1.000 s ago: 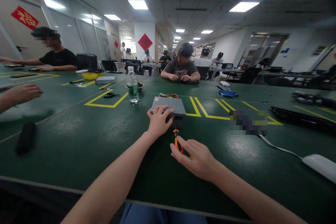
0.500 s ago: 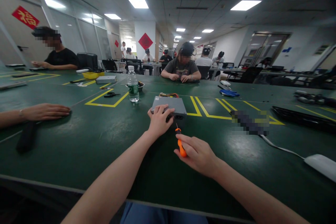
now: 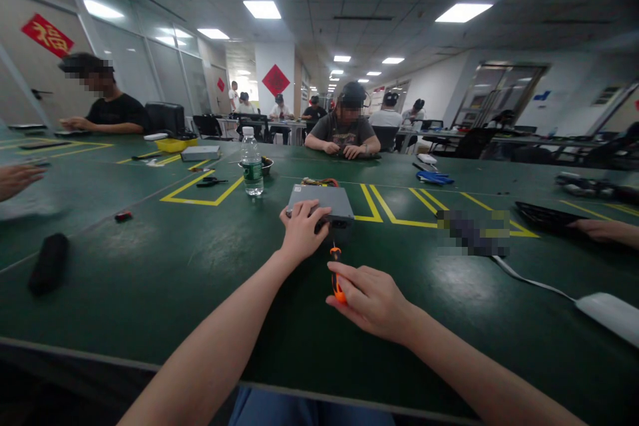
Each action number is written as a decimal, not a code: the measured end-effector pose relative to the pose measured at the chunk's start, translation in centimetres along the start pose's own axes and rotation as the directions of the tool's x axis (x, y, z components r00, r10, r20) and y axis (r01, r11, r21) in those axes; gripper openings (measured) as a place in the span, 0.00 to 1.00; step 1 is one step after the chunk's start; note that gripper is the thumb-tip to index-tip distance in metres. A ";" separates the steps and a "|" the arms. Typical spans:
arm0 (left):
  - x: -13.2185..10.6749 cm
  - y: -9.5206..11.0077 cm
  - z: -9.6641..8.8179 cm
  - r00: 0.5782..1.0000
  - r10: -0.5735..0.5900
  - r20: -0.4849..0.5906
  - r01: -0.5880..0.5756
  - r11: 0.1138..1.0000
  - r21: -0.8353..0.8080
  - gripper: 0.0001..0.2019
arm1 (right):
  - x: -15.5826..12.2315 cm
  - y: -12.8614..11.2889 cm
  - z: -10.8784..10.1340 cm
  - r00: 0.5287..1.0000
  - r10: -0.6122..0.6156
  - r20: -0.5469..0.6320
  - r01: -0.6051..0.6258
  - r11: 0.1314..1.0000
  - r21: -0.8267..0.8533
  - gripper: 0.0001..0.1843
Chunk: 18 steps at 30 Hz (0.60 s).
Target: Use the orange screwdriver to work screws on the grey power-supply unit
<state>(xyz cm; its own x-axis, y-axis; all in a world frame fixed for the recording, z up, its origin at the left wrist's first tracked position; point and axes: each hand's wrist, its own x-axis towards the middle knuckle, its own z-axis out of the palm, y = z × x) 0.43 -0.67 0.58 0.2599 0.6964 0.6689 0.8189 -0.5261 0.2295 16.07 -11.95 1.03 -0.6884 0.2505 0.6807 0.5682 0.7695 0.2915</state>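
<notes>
A flat grey metal box [image 3: 322, 202] lies on the green table [image 3: 164, 273] in front of me, with coloured wires at its far edge. My left hand [image 3: 301, 231] rests on the box's near left corner, fingers curled over the top. My right hand [image 3: 372, 301] is closed around an orange-handled screwdriver [image 3: 336, 274]. The screwdriver's thin shaft points up toward the near side of the box, just right of my left hand.
A water bottle [image 3: 252, 162] and a small bowl stand behind the box on the left. A white device with a cable [image 3: 606, 315] lies at the right. A black object [image 3: 48, 263] and a small red item [image 3: 122, 216] lie at left. Other people's hands reach in from both sides.
My right hand has shifted the screwdriver slightly, keeping its tip near the box front. The neighbour's hand at left pulled back, leaving a small red item. A hand appeared at the right.
</notes>
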 end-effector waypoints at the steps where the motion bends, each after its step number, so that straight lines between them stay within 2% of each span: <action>1: 0.0 0.0 0.0 1.000 0.000 -0.003 0.000 1.000 -0.001 0.15 | 0.0 0.0 0.0 1.000 0.009 0.017 -0.009 1.000 0.013 0.09; 6: 0.0 0.1 -0.1 1.000 -0.002 -0.007 0.002 1.000 -0.004 0.14 | 0.0 -0.2 -0.3 0.981 0.017 0.193 -0.022 0.999 0.026 0.15; 8: 0.0 0.1 -0.1 1.000 -0.005 -0.001 0.005 1.000 -0.004 0.14 | 0.0 -0.2 -0.3 0.985 0.010 0.171 -0.013 1.000 0.015 0.14; 11: 0.0 -0.1 0.0 1.000 -0.001 -0.004 0.001 1.000 -0.007 0.15 | -0.1 0.0 -0.1 0.998 0.004 0.058 -0.005 1.000 0.008 0.07; 13: 0.0 -0.1 0.0 1.000 0.005 -0.006 -0.005 1.000 -0.009 0.15 | -0.2 0.1 -0.1 1.000 0.022 0.015 -0.022 0.999 0.032 0.07; 15: 0.0 -0.2 0.1 1.000 0.003 -0.006 -0.003 1.000 -0.011 0.15 | -0.2 0.1 -0.3 0.999 0.047 0.020 -0.049 0.996 0.072 0.11; 18: 0.0 -0.2 0.1 1.000 0.002 -0.013 -0.002 1.000 -0.013 0.14 | 0.0 0.0 -0.6 0.994 0.044 0.097 -0.051 0.997 0.066 0.16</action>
<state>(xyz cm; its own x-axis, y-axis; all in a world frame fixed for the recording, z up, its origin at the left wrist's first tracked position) 0.33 -0.49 0.45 0.2548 0.6891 0.6784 0.8119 -0.5336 0.2370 16.33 -12.35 1.47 -0.7031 0.3404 0.6244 0.5716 0.7929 0.2114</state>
